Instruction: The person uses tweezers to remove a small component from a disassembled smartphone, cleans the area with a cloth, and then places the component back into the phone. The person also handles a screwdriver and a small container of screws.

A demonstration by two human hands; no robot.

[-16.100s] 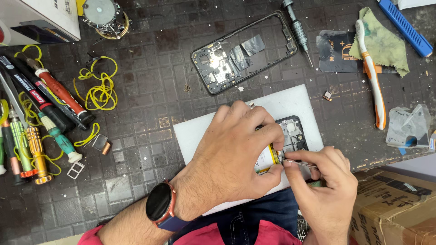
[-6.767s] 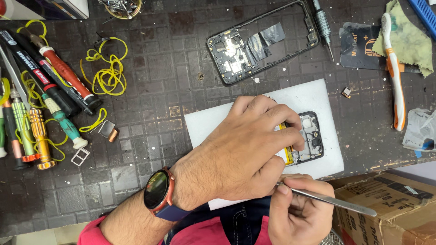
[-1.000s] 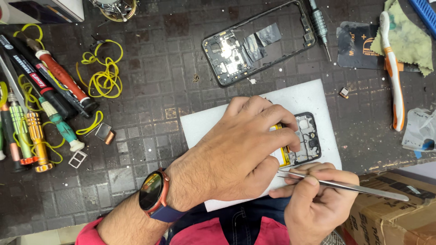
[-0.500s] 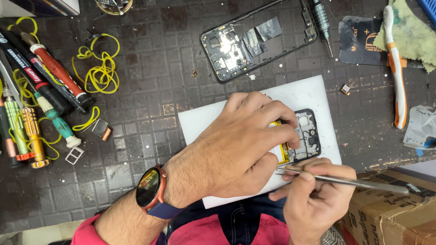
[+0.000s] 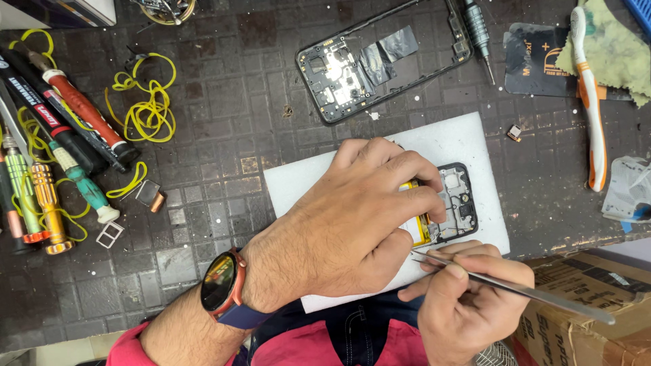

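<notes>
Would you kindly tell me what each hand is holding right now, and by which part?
The right hand pinches metal tweezers near their pointed end. The left hand presses down on the opened phone, covering most of it.
</notes>
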